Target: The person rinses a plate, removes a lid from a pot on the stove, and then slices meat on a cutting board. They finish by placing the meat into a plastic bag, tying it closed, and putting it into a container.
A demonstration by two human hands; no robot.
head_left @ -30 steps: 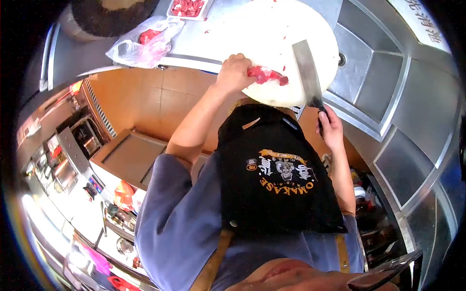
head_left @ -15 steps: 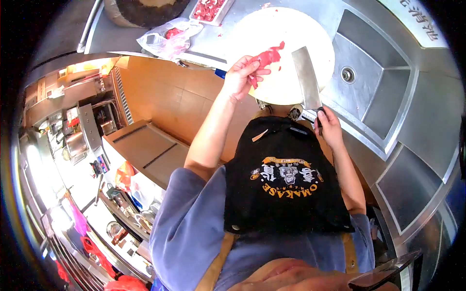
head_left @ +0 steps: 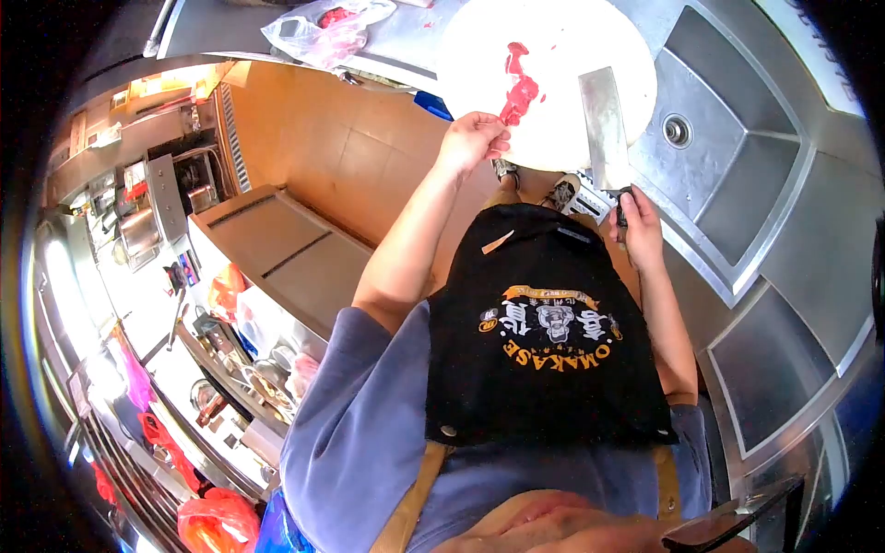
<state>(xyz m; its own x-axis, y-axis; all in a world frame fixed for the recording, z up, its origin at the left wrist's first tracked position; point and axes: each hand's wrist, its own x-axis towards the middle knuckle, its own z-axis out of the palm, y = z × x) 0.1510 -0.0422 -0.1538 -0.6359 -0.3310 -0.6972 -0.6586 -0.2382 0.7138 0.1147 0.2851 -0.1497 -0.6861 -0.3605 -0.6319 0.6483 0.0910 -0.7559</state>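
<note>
A strip of raw red meat [head_left: 521, 92] lies stretched over the round white cutting board [head_left: 470, 55]. My left hand [head_left: 474, 143] is at the board's near left edge, its fingers closed on the lower end of the strip. In my right hand [head_left: 638, 230] is the dark handle of a cleaver [head_left: 605, 124]. Its broad blade points away from me over the right part of the board, apart from the meat. Small red scraps lie beside the strip.
A metal sink [head_left: 710, 138] with a drain adjoins the board on the right. To the left, a clear plastic bag [head_left: 327, 32] with red meat sits on the steel counter [head_left: 406, 41]. A brown-topped cabinet [head_left: 286, 235] stands at my left.
The meat, bunched in my left hand before, now lies lengthwise on the board, held at its near end. The cleaver is still in my right hand. The whole view has shifted slightly.
</note>
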